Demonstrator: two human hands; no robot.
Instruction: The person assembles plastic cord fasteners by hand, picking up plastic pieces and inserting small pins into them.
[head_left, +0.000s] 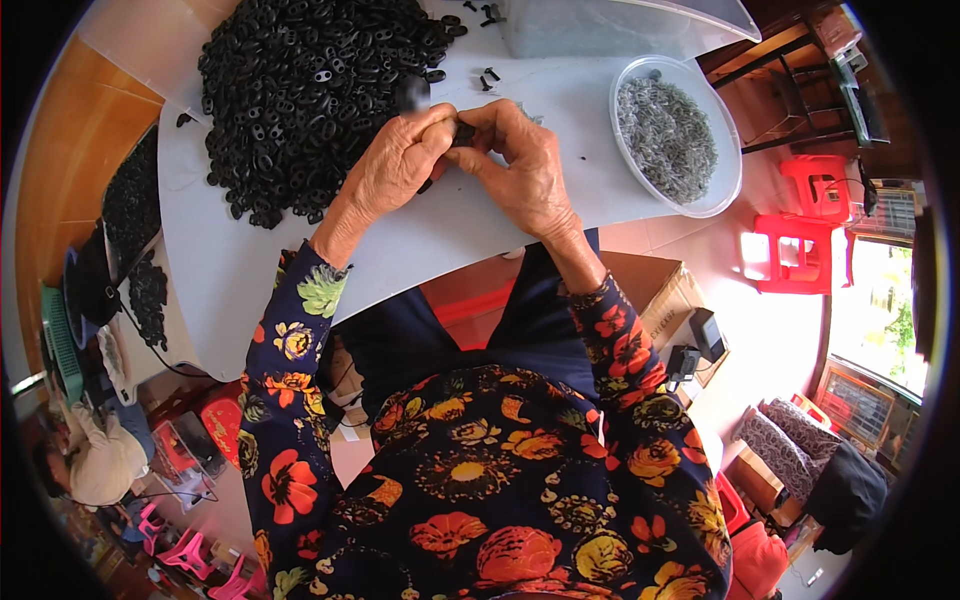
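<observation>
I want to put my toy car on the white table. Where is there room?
Bare white table lies below the black pile, left of the left hand. Another free strip runs between the right hand and the clear bowl of grey bits. The top left is crowded with black pieces, and both hands pinch one in the middle.

We count two hands, the left hand (pixel 395 165) and the right hand (pixel 520 165); one heap of black plastic links (pixel 300 90), too many to number; one clear bowl (pixel 725 185) of grey metal pieces (pixel 665 135); two red stools (pixel 795 250).
</observation>
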